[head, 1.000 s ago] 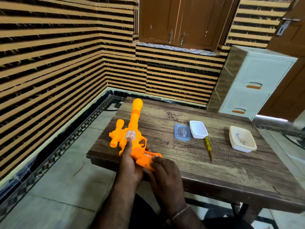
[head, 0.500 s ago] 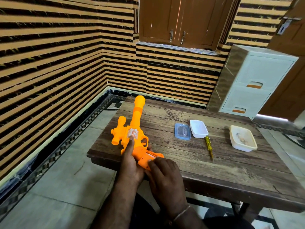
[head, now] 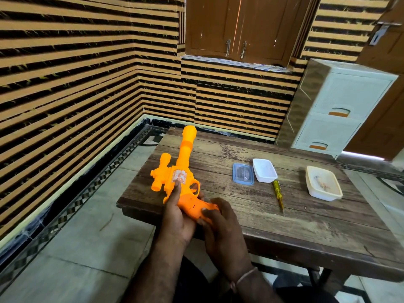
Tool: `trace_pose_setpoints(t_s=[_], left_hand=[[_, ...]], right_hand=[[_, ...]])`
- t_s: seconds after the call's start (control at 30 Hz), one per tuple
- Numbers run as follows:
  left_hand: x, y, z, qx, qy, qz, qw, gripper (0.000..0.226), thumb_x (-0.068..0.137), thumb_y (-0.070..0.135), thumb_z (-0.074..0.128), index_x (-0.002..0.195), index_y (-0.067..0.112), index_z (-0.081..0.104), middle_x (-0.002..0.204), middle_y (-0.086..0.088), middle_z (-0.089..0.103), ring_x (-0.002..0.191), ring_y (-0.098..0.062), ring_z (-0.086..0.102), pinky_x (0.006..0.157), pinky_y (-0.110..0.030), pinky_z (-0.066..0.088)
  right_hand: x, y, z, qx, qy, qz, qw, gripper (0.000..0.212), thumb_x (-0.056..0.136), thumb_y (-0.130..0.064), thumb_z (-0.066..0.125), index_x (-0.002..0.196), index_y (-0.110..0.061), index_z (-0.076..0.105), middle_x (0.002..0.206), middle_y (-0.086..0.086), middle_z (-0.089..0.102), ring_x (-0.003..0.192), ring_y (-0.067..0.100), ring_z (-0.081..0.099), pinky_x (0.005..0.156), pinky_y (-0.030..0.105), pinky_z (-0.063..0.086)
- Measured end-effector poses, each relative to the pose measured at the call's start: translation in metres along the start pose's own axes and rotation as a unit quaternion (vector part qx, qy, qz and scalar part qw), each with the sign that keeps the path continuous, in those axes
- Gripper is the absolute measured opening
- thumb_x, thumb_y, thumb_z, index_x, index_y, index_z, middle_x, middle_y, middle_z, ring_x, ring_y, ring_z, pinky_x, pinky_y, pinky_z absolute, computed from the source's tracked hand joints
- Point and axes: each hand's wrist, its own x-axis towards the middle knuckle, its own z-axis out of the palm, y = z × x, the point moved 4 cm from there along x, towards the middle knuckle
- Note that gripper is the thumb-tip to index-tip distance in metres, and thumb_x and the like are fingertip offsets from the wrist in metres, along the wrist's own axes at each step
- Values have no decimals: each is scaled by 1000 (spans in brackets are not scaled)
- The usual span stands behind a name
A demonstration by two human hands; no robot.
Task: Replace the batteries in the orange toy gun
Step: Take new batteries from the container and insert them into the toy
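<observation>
I had the orange toy gun [head: 181, 182] lying at the near left corner of the table [head: 273, 219], barrel pointing away, grip toward me. My left hand [head: 177, 217] gripped the body, forefinger stretched up onto the sticker by the trigger. My right hand [head: 220, 224] was curled round the butt of the grip, fingers pressing its side. Both hands clamped on the gun, touching each other.

Change from a second ago: the pale opening on the grip that showed under my right fingers was gone; the grip now read as smooth orange. Gun also tipped slightly, barrel a bit more to the right. I judged the battery cover was back on, or being pushed home. Couldn't see any batteries, nor whether the cover had latched.

Yellow screwdriver [head: 278, 196] lay untouched well to the right, near the blue lid [head: 243, 173], small white tub [head: 265, 170] and larger white tray [head: 323, 182]. Likely next: screw to fasten.
</observation>
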Motion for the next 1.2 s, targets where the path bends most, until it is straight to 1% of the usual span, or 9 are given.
trace_pose_setpoints(t_s=[0.17, 0.27, 0.43, 0.53, 0.73, 0.93, 1.0, 1.1, 1.2], left_hand=[[-1, 1, 2, -9, -4, -4, 1000, 57, 91, 49, 52, 121, 2, 58, 92, -16, 59, 69, -23, 59, 43, -29, 48], [-2, 2, 3, -9, -16, 0, 1000, 47, 94, 46, 48, 108, 3, 60, 86, -15, 59, 66, -22, 59, 44, -28, 49], [-1, 2, 2, -2, -5, 10, 1000, 44, 92, 46, 51, 102, 5, 63, 86, -13, 63, 70, -22, 59, 56, -31, 51], [-2, 1, 2, -6, -1, 8, 1000, 45, 95, 47, 49, 102, 5, 64, 86, -13, 64, 71, -22, 59, 54, -31, 52], [4, -2, 2, -18, -6, 21, 1000, 52, 92, 47, 52, 122, 6, 56, 95, -14, 64, 75, -23, 59, 58, -33, 54], [8, -10, 5, -9, -48, 18, 999, 43, 95, 48, 47, 109, 10, 61, 91, -11, 63, 74, -23, 61, 58, -34, 56], [11, -8, 5, -18, -49, 32, 998, 38, 98, 45, 45, 110, 14, 62, 94, -11, 65, 74, -22, 64, 64, -35, 58], [17, -1, 0, -30, -31, 57, 997, 36, 99, 45, 46, 117, 18, 62, 101, -10, 67, 79, -22, 67, 72, -36, 58], [23, 1, -1, -26, -25, 64, 997, 55, 90, 48, 57, 134, 16, 55, 103, -9, 69, 79, -21, 70, 76, -36, 60]], right_hand=[[2, 4, 0, 27, -7, 20, 999, 19, 89, -36, 57, 104, -25, 57, 125, 8, 54, 112, 19, 54, 99, 17, 37], [5, 6, -1, 39, -8, 37, 999, 21, 86, -36, 61, 100, -19, 63, 121, 5, 55, 111, 16, 54, 97, 12, 34], [6, 6, -2, 44, -11, 50, 998, 21, 83, -36, 63, 95, -18, 66, 115, -2, 55, 106, 13, 54, 90, 16, 39], [7, 7, -3, 42, -14, 52, 998, 22, 83, -37, 64, 95, -19, 66, 114, -4, 54, 104, 13, 54, 88, 18, 41], [9, 10, -7, 41, -23, 34, 998, 22, 85, -38, 65, 98, -20, 63, 113, -2, 54, 105, 13, 55, 89, 29, 46], [9, 15, -25, -2, -48, 3, 999, 26, 89, -40, 63, 102, -18, 64, 114, 3, 57, 104, 19, 57, 90, 28, 47], [12, 23, -40, -12, -50, 23, 998, 21, 90, -36, 61, 97, -16, 64, 107, 3, 59, 98, 19, 57, 87, 28, 46], [18, 53, -76, -57, -11, 68, 996, 6, 85, -15, 60, 87, -14, 66, 90, 3, 63, 86, 19, 58, 80, 34, 48], [16, 107, -124, -123, 39, 190, 973, 15, 82, -15, 58, 87, -13, 73, 87, 8, 69, 82, 26, 62, 75, 33, 48]])
